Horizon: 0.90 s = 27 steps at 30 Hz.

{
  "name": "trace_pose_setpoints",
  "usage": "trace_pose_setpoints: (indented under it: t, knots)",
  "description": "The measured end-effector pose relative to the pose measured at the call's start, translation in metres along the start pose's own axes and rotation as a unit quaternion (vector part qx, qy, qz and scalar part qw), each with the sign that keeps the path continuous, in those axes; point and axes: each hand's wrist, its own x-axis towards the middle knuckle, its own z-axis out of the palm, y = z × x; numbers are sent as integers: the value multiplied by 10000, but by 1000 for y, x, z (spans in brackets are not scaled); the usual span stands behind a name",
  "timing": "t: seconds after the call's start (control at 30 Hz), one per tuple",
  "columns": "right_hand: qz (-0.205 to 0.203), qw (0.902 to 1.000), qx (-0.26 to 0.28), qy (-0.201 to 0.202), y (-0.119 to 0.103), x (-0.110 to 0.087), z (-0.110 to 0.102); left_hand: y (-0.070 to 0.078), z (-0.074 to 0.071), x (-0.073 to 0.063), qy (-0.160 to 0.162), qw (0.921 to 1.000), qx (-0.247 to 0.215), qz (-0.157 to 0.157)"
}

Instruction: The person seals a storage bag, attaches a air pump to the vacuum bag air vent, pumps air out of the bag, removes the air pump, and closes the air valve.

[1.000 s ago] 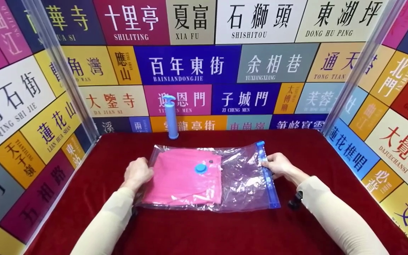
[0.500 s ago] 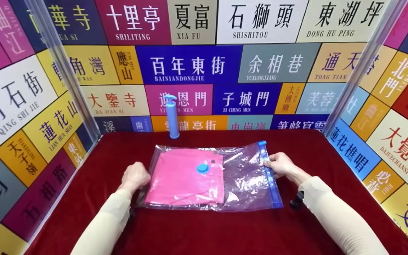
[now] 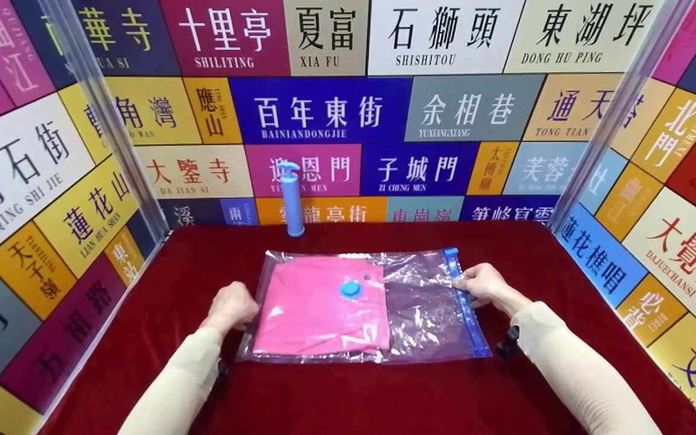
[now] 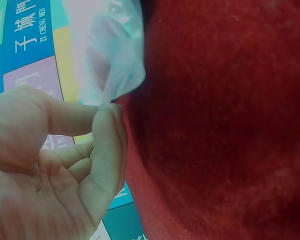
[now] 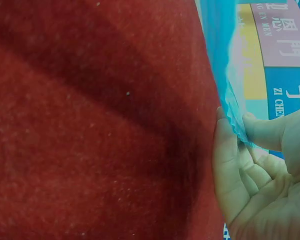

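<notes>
A clear vacuum storage bag (image 3: 423, 302) lies across the middle in the head view, with a folded pink cloth (image 3: 318, 314) in its left part. A round blue valve cap (image 3: 350, 290) sits on the bag over the cloth. My left hand (image 3: 231, 307) pinches the bag's left edge; in the left wrist view thumb and forefinger meet on the clear plastic (image 4: 115, 70). At the other end my right hand (image 3: 487, 284) pinches the blue zip edge (image 3: 469, 314) between thumb and fingers, as the right wrist view also shows on the blue strip (image 5: 222, 60).
A blue hand pump (image 3: 292, 202) stands upright behind the bag, near the back edge of the table. Dark red cloth (image 3: 348, 399) covers the table. Panels with printed signs (image 3: 324, 109) enclose the back and both sides.
Both hands keep their pinch on the bag. The bag has shifted slightly to the right and towards me, its zip end most. The pump stands where it was.
</notes>
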Motion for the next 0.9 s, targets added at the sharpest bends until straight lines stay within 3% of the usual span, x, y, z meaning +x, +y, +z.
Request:
trace_pose_setpoints:
  t: [0.13, 0.23, 0.4, 0.53, 0.7, 0.9]
  knots:
    - [-16, 9991, -322, 262, 4, 0, -1, 1, 0, -1, -9, 9999, 104, 32]
    - [-131, 9942, -923, 531, 4, 0, -2, 2, 0, -2, 206, 9994, 277, 96]
    - [-425, 9681, -2205, 1112, -5, -5, -1, 11, 4, -6, 668, 9960, 489, 327]
    - [-712, 9480, -2729, 1477, -17, -9, 2, 28, 8, -8, 686, 9942, 604, 566]
    - [-1142, 9423, -2760, 1513, -39, -12, 14, 57, 19, -6, 632, 9876, 603, 1307]
    - [-1578, 9419, -2686, 1254, -68, -19, 45, 92, 44, -4, 404, 9683, 414, 2429]
